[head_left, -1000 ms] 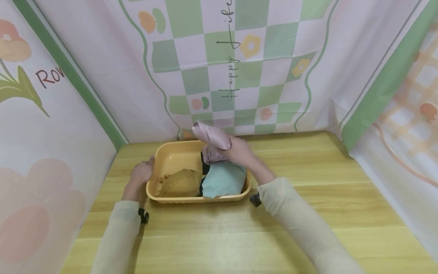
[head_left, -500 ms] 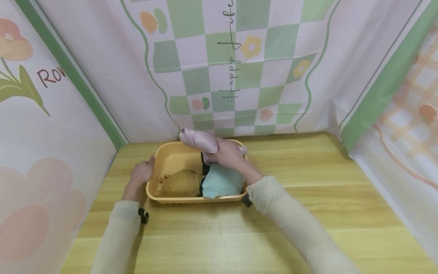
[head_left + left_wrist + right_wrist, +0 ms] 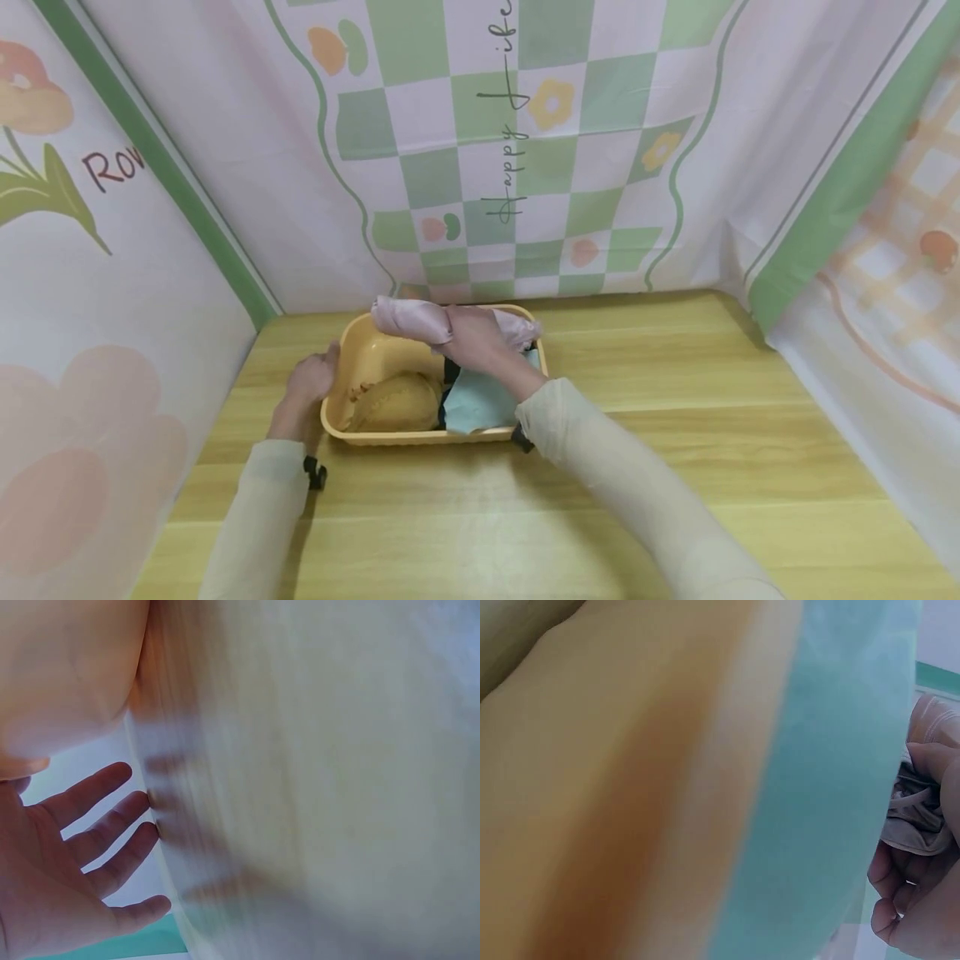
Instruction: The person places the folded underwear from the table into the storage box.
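A yellow plastic basket (image 3: 367, 437) stands on the wooden table. My right hand (image 3: 476, 337) is over its back part, gripping a rolled-up lilac satin cloth (image 3: 411, 320). In the right wrist view its fingers curl round the shiny fabric (image 3: 915, 814). The cloth sticks out on both sides of the hand, lying nearly level along the back rim. My left hand (image 3: 311, 377) is at the basket's left end, thumb at the rim. In the left wrist view that hand's fingers (image 3: 109, 825) are straight and spread, fingertips at the tabletop.
Inside the basket lie a mustard, cup-shaped folded fabric piece (image 3: 401, 402) at the left, and a light blue cloth (image 3: 480, 402) at the right with something black (image 3: 450, 372) beside it. A printed curtain (image 3: 540, 167) hangs behind the table (image 3: 450, 517).
My right hand has moved left over the basket with the lilac cloth. The roll has lowered and turned from slanted to nearly level. My left hand has stayed at the basket's left end.
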Demonstrator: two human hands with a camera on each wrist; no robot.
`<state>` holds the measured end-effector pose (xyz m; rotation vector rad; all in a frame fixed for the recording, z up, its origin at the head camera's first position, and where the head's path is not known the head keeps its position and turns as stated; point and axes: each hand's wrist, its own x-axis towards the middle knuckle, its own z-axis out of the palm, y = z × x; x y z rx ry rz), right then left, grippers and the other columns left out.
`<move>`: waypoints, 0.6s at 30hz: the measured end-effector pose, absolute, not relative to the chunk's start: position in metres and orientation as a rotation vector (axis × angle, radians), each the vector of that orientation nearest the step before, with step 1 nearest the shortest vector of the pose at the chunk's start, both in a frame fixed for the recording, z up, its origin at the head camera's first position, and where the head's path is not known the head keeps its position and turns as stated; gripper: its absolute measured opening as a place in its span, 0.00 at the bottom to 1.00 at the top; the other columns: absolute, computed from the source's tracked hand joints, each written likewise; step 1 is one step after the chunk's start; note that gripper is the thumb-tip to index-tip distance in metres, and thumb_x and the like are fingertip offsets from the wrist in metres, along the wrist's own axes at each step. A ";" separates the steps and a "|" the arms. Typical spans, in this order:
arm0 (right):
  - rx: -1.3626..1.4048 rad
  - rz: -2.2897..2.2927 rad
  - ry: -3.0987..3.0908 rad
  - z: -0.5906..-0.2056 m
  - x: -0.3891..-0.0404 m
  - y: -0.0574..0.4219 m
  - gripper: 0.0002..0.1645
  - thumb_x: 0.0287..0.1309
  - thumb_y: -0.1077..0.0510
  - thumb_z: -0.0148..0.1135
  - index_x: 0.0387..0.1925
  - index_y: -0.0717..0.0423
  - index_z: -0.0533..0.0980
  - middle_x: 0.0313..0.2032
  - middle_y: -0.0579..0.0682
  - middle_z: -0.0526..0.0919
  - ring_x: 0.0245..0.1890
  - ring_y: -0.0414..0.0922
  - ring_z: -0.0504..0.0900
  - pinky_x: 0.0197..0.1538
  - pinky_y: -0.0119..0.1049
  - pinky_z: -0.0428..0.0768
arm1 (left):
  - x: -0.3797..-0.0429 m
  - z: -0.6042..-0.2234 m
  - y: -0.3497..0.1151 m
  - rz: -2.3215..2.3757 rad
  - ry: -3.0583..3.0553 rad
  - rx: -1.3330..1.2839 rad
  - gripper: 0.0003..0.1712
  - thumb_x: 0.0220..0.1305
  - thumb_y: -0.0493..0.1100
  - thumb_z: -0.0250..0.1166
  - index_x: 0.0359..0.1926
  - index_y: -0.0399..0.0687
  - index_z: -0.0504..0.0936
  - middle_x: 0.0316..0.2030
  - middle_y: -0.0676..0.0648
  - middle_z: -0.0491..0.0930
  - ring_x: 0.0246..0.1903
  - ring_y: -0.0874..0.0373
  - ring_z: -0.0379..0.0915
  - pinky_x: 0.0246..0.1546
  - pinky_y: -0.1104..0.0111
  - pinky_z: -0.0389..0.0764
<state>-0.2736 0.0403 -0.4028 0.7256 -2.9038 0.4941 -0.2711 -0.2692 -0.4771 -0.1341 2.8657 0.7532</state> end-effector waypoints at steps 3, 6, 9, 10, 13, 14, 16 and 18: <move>0.728 0.427 -2.912 -0.401 -0.274 0.035 0.25 0.58 0.39 0.69 0.48 0.52 0.79 0.41 0.49 0.87 0.41 0.49 0.86 0.45 0.47 0.85 | -0.271 -0.477 -0.269 0.745 2.873 -0.140 0.52 0.75 0.65 0.18 0.67 0.28 0.68 0.66 0.25 0.68 0.65 0.27 0.64 0.69 0.41 0.65; 0.719 0.384 -2.925 -0.398 -0.273 0.030 0.31 0.58 0.38 0.69 0.54 0.52 0.77 0.47 0.50 0.86 0.46 0.51 0.85 0.50 0.52 0.83 | -0.271 -0.477 -0.270 0.738 2.878 -0.137 0.51 0.75 0.65 0.18 0.67 0.27 0.68 0.66 0.25 0.68 0.65 0.27 0.64 0.69 0.41 0.65; 0.704 0.338 -2.925 -0.396 -0.274 0.025 0.35 0.57 0.37 0.69 0.59 0.52 0.74 0.51 0.52 0.84 0.50 0.54 0.83 0.54 0.57 0.80 | -0.271 -0.476 -0.271 0.753 2.878 -0.131 0.51 0.75 0.65 0.18 0.67 0.26 0.67 0.66 0.25 0.67 0.66 0.27 0.63 0.69 0.41 0.64; 0.697 0.321 -2.927 -0.395 -0.275 0.023 0.36 0.57 0.37 0.69 0.60 0.52 0.74 0.52 0.52 0.83 0.51 0.54 0.82 0.55 0.57 0.80 | -0.271 -0.476 -0.271 0.754 2.878 -0.128 0.52 0.75 0.65 0.17 0.67 0.26 0.67 0.66 0.24 0.67 0.66 0.27 0.63 0.70 0.41 0.64; 0.679 0.288 -2.934 -0.394 -0.277 0.020 0.35 0.56 0.36 0.70 0.58 0.51 0.75 0.52 0.51 0.83 0.50 0.54 0.82 0.56 0.57 0.79 | -0.272 -0.477 -0.272 0.768 2.871 -0.129 0.52 0.75 0.66 0.17 0.68 0.27 0.67 0.66 0.25 0.67 0.66 0.27 0.63 0.70 0.41 0.63; 0.678 0.277 -2.940 -0.394 -0.278 0.019 0.34 0.56 0.36 0.70 0.57 0.50 0.75 0.51 0.51 0.84 0.50 0.54 0.82 0.56 0.56 0.79 | -0.272 -0.477 -0.272 0.764 2.869 -0.127 0.52 0.75 0.66 0.17 0.68 0.27 0.66 0.67 0.25 0.67 0.66 0.27 0.62 0.70 0.41 0.63; 0.679 0.280 -2.948 -0.395 -0.280 0.018 0.32 0.56 0.37 0.70 0.56 0.50 0.76 0.51 0.50 0.84 0.50 0.53 0.81 0.56 0.55 0.79 | -0.273 -0.477 -0.272 0.758 2.867 -0.127 0.52 0.75 0.66 0.17 0.68 0.28 0.66 0.67 0.25 0.66 0.67 0.27 0.62 0.70 0.41 0.63; 0.683 0.271 -2.958 -0.395 -0.283 0.017 0.31 0.55 0.37 0.71 0.54 0.49 0.77 0.50 0.49 0.85 0.51 0.53 0.81 0.57 0.55 0.78 | -0.272 -0.477 -0.272 0.756 2.864 -0.128 0.52 0.75 0.66 0.17 0.69 0.28 0.66 0.67 0.25 0.66 0.67 0.27 0.62 0.70 0.41 0.63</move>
